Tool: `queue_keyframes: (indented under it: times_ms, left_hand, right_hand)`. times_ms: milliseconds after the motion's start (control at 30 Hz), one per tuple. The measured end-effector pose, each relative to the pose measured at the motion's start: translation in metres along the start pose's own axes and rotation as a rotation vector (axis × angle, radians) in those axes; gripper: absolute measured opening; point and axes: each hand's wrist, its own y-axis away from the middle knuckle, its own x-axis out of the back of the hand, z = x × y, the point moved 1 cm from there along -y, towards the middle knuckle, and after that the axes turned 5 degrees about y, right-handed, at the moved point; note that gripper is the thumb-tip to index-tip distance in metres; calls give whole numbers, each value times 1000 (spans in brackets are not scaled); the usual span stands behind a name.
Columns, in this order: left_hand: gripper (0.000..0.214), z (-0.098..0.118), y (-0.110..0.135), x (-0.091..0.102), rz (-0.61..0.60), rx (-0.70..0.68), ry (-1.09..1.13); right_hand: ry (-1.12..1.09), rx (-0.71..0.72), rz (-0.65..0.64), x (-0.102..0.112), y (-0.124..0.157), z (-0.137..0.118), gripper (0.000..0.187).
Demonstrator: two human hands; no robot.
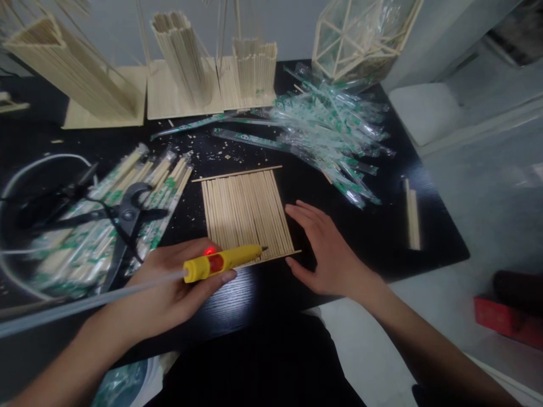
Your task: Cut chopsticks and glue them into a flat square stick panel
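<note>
My left hand (173, 282) is closed around a yellow hot glue pen (237, 258) with a lit red light. A long translucent rod runs out of its back end to the left. The pen's dark tip is over the lower edge of a flat panel of bamboo sticks (241, 209), laid side by side on the black table. One thin stick (241, 173) lies across the panel's far ends and another along the near ends, partly hidden by the pen. My right hand (324, 249) rests open at the panel's right side, fingers apart, thumb near the lower right corner.
Wrapped chopsticks (165, 186) and black pliers (129, 212) lie left, beside a white cable loop (12, 175). Empty green-printed wrappers (331, 130) are heaped back right. Stick-built towers (182, 62) stand along the back. Short sticks (411, 217) lie near the right table edge.
</note>
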Motion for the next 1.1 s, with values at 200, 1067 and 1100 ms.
queue_keyframes:
  times_ms: [200, 1067, 1100]
  left_hand:
    - [24, 12, -22, -10, -78, -23, -4]
    - [31, 21, -38, -18, -116, -73, -68]
    - [30, 21, -38, -19, -122, -72, -70]
  right_hand:
    - [-29, -2, -2, 0, 2, 2, 82]
    - [-66, 24, 29, 0, 1, 3, 80]
    - [-65, 23, 30, 0, 1, 3, 80]
